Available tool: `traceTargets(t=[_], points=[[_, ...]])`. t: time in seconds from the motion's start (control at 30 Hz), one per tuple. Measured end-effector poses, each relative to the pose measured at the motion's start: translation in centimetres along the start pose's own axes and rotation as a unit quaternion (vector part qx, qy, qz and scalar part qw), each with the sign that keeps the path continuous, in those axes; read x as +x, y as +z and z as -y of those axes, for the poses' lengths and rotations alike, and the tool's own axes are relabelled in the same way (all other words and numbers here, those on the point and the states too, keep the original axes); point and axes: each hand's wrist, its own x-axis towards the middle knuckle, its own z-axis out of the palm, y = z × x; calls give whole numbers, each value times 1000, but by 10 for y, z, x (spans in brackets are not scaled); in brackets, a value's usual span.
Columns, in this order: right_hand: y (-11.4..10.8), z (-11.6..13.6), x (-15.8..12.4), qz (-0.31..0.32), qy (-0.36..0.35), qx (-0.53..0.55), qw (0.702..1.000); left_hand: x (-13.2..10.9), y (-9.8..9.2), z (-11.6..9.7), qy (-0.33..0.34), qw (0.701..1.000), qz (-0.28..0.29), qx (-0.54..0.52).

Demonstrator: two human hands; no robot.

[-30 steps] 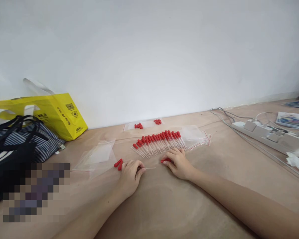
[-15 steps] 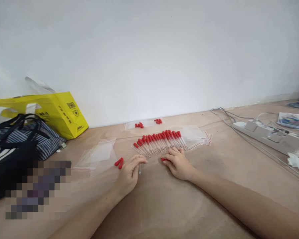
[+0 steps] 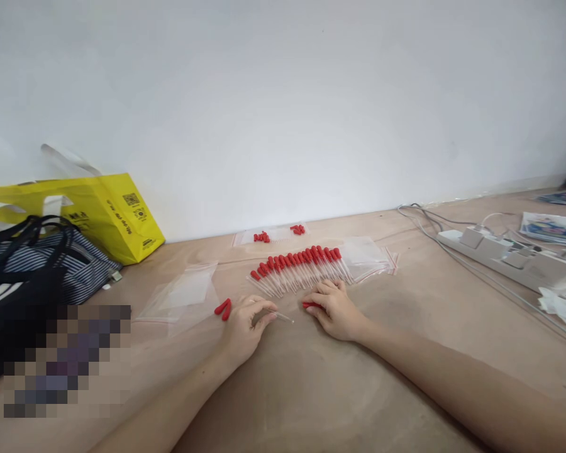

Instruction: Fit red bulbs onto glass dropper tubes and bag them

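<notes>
My left hand (image 3: pixel 246 328) rests on the tan surface with its fingers pinched on a thin clear dropper tube (image 3: pixel 283 318) whose tip points right. Two loose red rubber caps (image 3: pixel 223 309) lie just left of that hand. My right hand (image 3: pixel 336 308) lies close by, fingers curled over a red cap (image 3: pixel 308 305) at its fingertips. Just beyond both hands sits a row of several clear droppers with red caps (image 3: pixel 299 267). More red caps (image 3: pixel 263 237) lie inside a clear bag near the wall.
Clear zip bags (image 3: pixel 188 290) lie at left, and a stack of them (image 3: pixel 372 258) at right. A yellow bag (image 3: pixel 99 214) and a striped black tote (image 3: pixel 33 277) stand far left. A white power strip (image 3: pixel 514 258) with cables lies at right, with papers (image 3: pixel 554 228) behind it.
My left hand drew the clear tube back from the row and laid it pointing right. My right hand stayed on its red cap.
</notes>
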Motion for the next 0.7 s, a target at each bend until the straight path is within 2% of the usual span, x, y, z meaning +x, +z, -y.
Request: traceTargets(t=[0.13,0.23,0.37,0.5,0.7], points=[[-2,2,0,7,5,14,1000,3,-2,1,-65,997,-15,48],[-3,3,0,11,5,26,1000,4,-3,-2,-90,992,9,89],[-2,2,0,0,-7,33,999,2,-4,-7,-19,991,31,133],[-1,1,0,-21,-10,48,999,-2,-3,-13,65,986,0,152],[-3,2,0,-20,-24,90,995,-3,-2,-21,81,987,-17,138]])
